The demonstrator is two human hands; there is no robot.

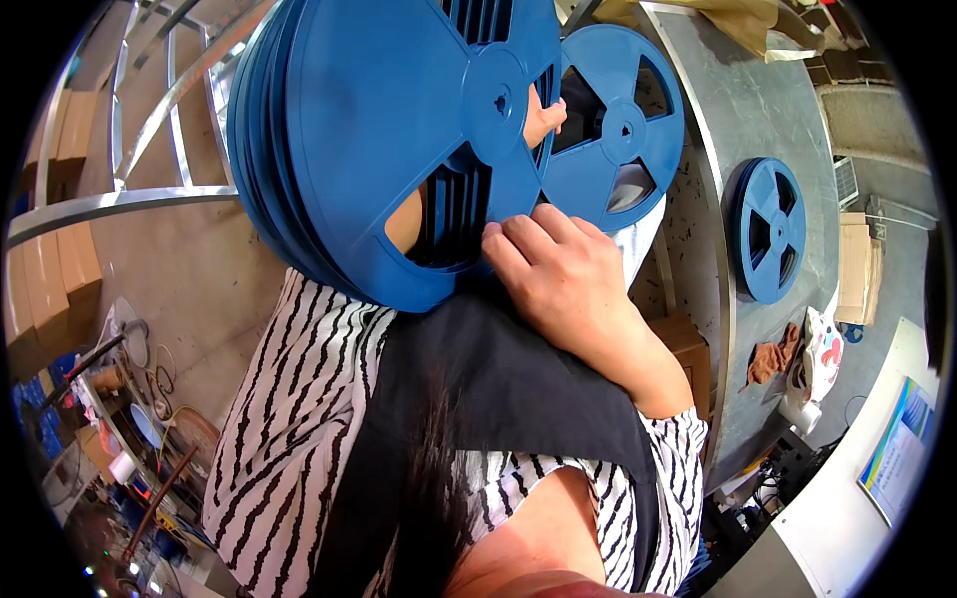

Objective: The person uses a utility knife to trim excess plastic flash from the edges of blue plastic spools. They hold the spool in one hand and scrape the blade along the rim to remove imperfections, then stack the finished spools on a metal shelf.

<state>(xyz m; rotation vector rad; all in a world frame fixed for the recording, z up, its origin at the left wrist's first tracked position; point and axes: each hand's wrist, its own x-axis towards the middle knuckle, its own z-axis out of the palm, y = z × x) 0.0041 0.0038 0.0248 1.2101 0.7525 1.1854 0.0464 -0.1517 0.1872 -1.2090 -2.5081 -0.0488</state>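
A thick stack of large blue plastic reels (384,110), tilted with the flat side of one facing me, is held against my front. My left arm passes behind it, and bare skin shows through a cutout. The fingers of my left hand (541,118) appear bent beside the stack's right side; the rest of that hand is hidden. My right hand (563,269) has its fingers curled at the lower right rim of the facing reel, fingertips partly hidden. Just beyond, a separate blue reel (623,130) with wide cutouts stands close to the stack.
Along the right runs a grey-topped table (738,110) bearing a few stacked blue reels (773,229), a brown cloth (773,359) and a white plastic bag (822,349). A metal frame (130,204) stands at left. Cardboard boxes (60,279) and a cluttered bench (135,468) lie beyond it.
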